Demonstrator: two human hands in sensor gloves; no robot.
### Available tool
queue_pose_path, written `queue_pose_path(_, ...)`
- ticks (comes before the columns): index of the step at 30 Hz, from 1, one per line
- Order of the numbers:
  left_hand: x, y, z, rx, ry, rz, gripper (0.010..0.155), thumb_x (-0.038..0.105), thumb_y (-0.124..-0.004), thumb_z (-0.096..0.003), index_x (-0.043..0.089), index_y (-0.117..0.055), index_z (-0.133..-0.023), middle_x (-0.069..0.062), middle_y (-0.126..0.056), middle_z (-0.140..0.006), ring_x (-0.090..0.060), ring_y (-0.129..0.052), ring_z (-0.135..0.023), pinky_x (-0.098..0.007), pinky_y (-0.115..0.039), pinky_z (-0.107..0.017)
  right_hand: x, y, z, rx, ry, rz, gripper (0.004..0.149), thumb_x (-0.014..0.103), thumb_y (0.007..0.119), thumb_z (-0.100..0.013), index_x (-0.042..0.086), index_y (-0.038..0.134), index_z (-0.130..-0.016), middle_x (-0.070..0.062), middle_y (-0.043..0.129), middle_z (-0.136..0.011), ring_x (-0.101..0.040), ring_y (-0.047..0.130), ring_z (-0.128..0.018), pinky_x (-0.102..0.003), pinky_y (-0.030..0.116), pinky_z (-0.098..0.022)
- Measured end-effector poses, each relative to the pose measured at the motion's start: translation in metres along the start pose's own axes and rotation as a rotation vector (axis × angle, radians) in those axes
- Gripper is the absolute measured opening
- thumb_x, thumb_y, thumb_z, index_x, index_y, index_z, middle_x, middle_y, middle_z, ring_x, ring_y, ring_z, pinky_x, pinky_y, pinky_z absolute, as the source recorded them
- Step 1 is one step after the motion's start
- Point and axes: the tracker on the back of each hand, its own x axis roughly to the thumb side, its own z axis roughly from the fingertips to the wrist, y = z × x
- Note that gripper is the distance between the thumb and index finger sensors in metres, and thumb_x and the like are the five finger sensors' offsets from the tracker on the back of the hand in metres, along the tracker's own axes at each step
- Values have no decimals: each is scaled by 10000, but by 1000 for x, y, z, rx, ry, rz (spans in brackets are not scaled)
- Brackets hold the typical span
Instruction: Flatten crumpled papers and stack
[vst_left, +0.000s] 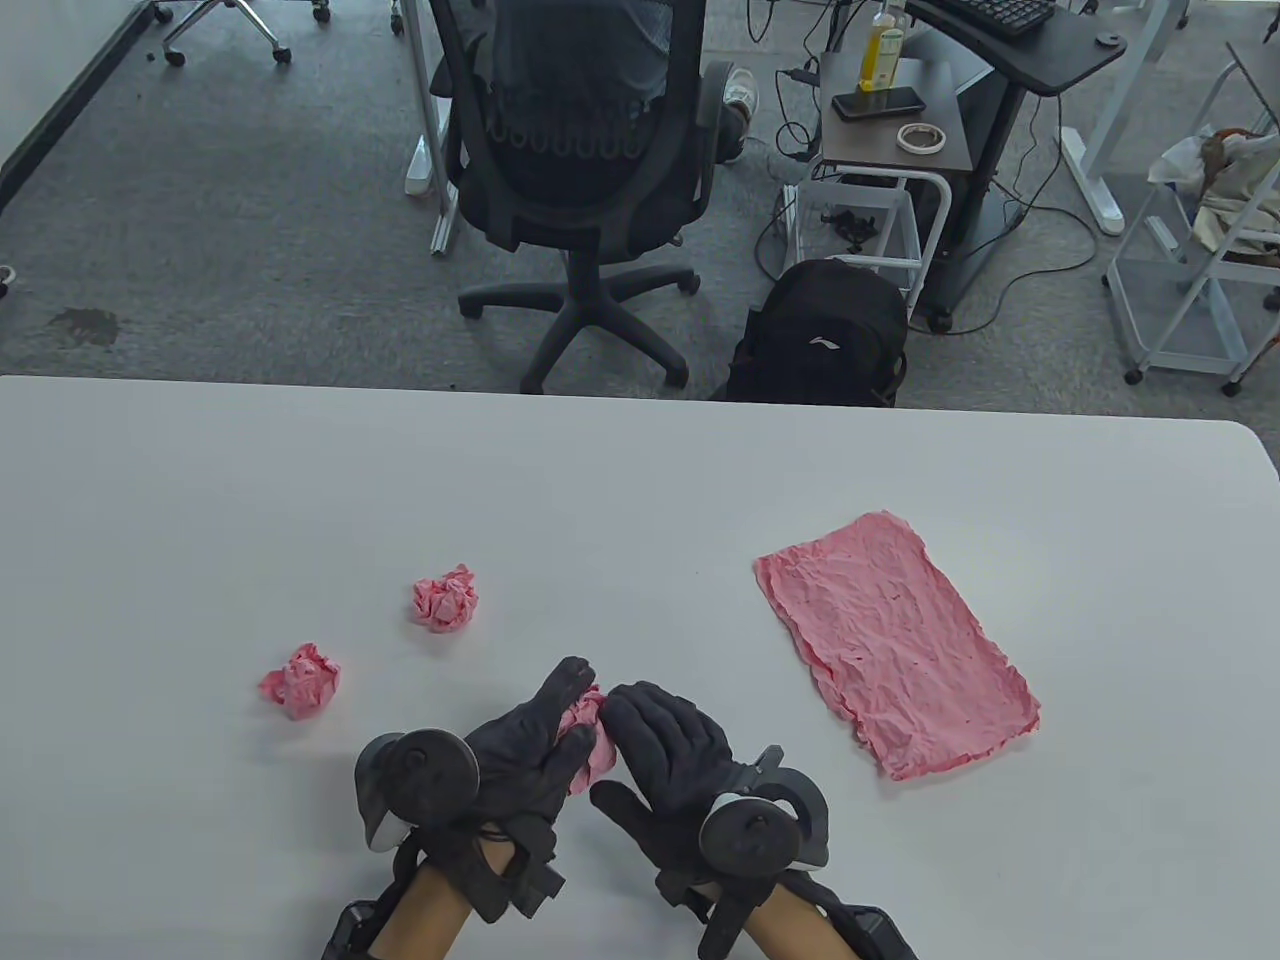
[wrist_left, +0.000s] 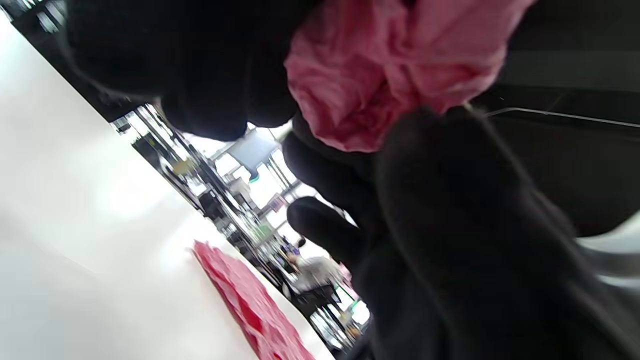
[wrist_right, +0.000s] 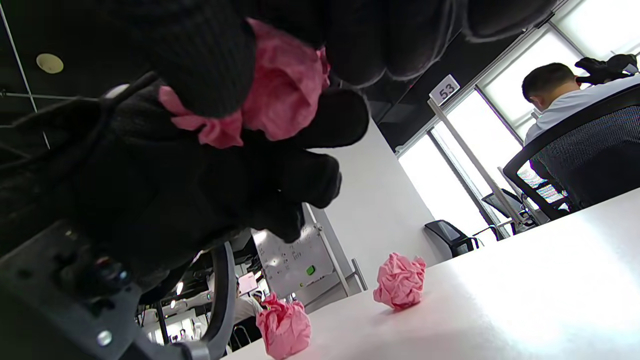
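Your fingers (vst_left: 575, 690) on both the left hand (vst_left: 525, 745) and right hand (vst_left: 670, 745) pinch a crumpled pink paper (vst_left: 590, 730) at the table's near edge, two pink balls (vst_left: 300, 681) lying left, a flattened wrinkled sheet (vst_left: 895, 640) right.

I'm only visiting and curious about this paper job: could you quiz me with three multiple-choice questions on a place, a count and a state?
1. Where does the flattened sheet lie on the table?
A) right of the hands
B) left of the hands
C) under the hands

2. How many crumpled balls lie untouched?
A) none
B) two
C) five

3. What are both hands doing?
A) resting flat
B) gripping one paper wad
C) pointing

Answers: 1 A, it lies right of the right hand. 2 B, near ball and far ball. 3 B, left hand and right hand share the held wad.
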Motion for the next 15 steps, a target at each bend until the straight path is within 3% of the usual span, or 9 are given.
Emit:
queue_pose_path(2, 3, -11, -3, -121, -51, 59, 820, 624, -661, -513, 97, -434, -1097, -100, -815, -959, -343, -976, -630, -407, -846, -422, 1, -3, 1, -58, 15, 2, 748, 447, 786, -507, 92, 429, -1060, -225, 569, -1044, -510, 560, -929, -688, 501, -609)
queue_pose_path(5, 2, -15, -3, -111, -27, 131, 818, 600, -702, -507, 106, -428, -1099, -82, -815, -969, -336, -977, -650, -411, -842, -439, 0, -11, 2, -125, 18, 23, 699, 425, 821, -491, 125, 511, -1041, -202, 649, -988, -500, 622, -889, -670, 530, -598)
queue_pose_path(8, -4, -13, -2, -67, 31, 142, 700, 576, -682, -520, 150, -592, -1068, -33, -913, -880, -311, -994, -646, -401, -847, -440, 0, -19, 5, -181, 18, 37, 657, 387, 837, -485, 141, 559, -1027, -167, 745, -910, -456, 728, -828, -648, 584, -582)
queue_pose_path(13, -14, -10, 0, -38, 73, 205, 660, 614, -652, -514, 143, -761, -964, -38, -958, -825, -340, -1000, -620, -421, -848, -424, 1, -19, 4, -175, -31, -102, 591, 340, 794, -498, 128, 595, -1012, -184, 835, -829, -449, 814, -751, -642, 621, -572)
queue_pose_path(15, -13, -8, 2, -25, 52, 173, 663, 625, -659, -517, 167, -759, -986, -65, -902, -898, -369, -958, -688, -442, -825, -473, -1, -21, 4, -147, -15, -131, 566, 339, 795, -502, 122, 619, -995, -170, 835, -842, -448, 802, -780, -659, 602, -588)
